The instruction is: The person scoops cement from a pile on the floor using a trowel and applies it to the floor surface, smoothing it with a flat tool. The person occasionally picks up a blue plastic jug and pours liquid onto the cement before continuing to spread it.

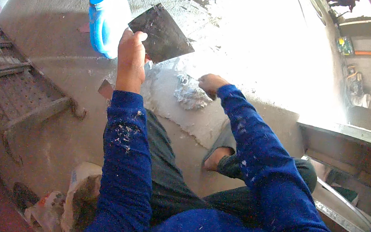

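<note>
The dark square plate (pixel 165 33) is gripped by its lower-left edge in the left hand (pixel 133 51), with the thumb laid over the upper face, above the floor (pixel 69 133). The right hand (pixel 211 85) is positioned at the pale, lumpy mound (pixel 191 94); its fingers are curled, but whether anything is held cannot be told. A blue jug (pixel 106 22) is located just left of the plate. A metal platform (pixel 16 85) is situated at far left.

"What's on the floor (pixel 69 118)?"
"A jug (pixel 116 17)."
"Anything else?"
"Paste (pixel 190 94), heaped and spread right of the jug; a sack (pixel 84 174), well apart on its near side."
</note>
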Demonstrator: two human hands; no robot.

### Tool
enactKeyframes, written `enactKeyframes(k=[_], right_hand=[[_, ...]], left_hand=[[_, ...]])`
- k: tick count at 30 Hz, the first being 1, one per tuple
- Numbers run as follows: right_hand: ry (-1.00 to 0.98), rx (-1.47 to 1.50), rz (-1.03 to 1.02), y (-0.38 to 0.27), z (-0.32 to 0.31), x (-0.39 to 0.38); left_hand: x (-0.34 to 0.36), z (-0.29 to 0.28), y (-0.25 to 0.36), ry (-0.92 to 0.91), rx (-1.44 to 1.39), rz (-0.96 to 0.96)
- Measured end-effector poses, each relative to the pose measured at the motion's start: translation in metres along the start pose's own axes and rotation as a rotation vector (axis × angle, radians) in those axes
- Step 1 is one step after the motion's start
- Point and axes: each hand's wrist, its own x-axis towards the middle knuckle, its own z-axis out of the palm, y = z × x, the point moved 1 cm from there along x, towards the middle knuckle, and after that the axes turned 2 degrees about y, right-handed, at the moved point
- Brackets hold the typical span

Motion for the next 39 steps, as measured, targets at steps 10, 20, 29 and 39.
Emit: enactKeyframes(k=[10, 20, 29, 39], right_hand=[[0.007, -0.226, 0.054, -0.021, 0.038, -0.028], [0.033, 0.011, 0.282, -0.007, 0.016, 0.011], [-0.148, -0.131, 0.079, -0.027, -0.033, 0.033], [-0.049, -0.259, 0.012, -0.036, 0.027, -0.005]], left_hand=[[0.002, -0.006, 0.002, 0.012, 0.039, -0.067], [0.003, -0.004, -0.002, -0.013, 0.011, -0.040], [0.000, 0.006, -0.002, 0.018, 0.051, -0.030], [0.002, 0.007, -0.002, 0.016, -0.013, -0.009]])
